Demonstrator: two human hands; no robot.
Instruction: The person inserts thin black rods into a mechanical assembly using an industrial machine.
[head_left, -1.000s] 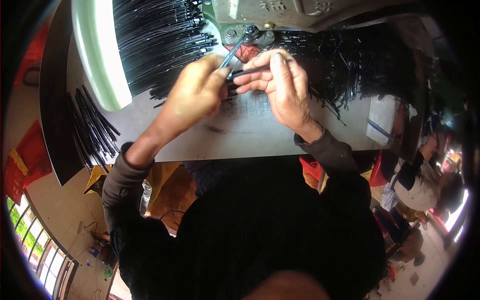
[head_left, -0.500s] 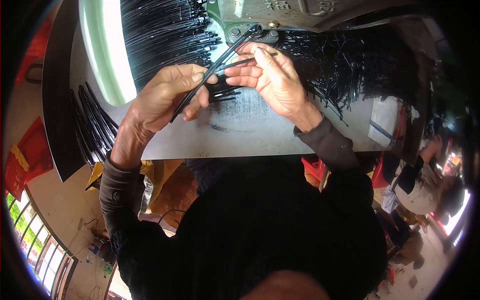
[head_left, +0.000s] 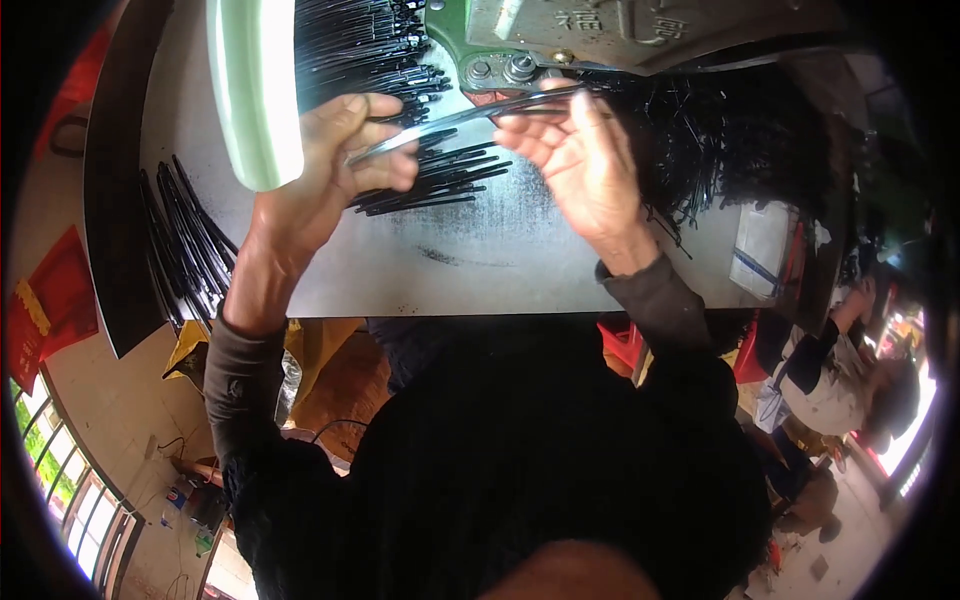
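Note:
Between my hands, thin black rods (head_left: 455, 121), blurred by motion, slant across the table. My right hand (head_left: 590, 175) pinches their upper end between thumb and fingers, just below the green machine's bolted joint. My left hand (head_left: 335, 165) has its fingers spread. The lower rod end passes by those fingers without a closed grip, and the lamp hides part of this hand. Below the held rods, a loose group of black rods (head_left: 440, 185) lies on the table beside my left fingers.
A bright curved lamp (head_left: 250, 100) stands over the left side. The green machine (head_left: 480, 70) with a metal cover (head_left: 600, 35) is at the back. Black rods (head_left: 190, 235) lie at left, a dark tangled heap (head_left: 690, 140) and white box (head_left: 760, 245) at right. Another person (head_left: 830, 390) is far right.
My left hand has loosened from the rods and spread its fingers. The rods have swung to a flatter slant, and my right hand has shifted slightly right. More rods show on the table.

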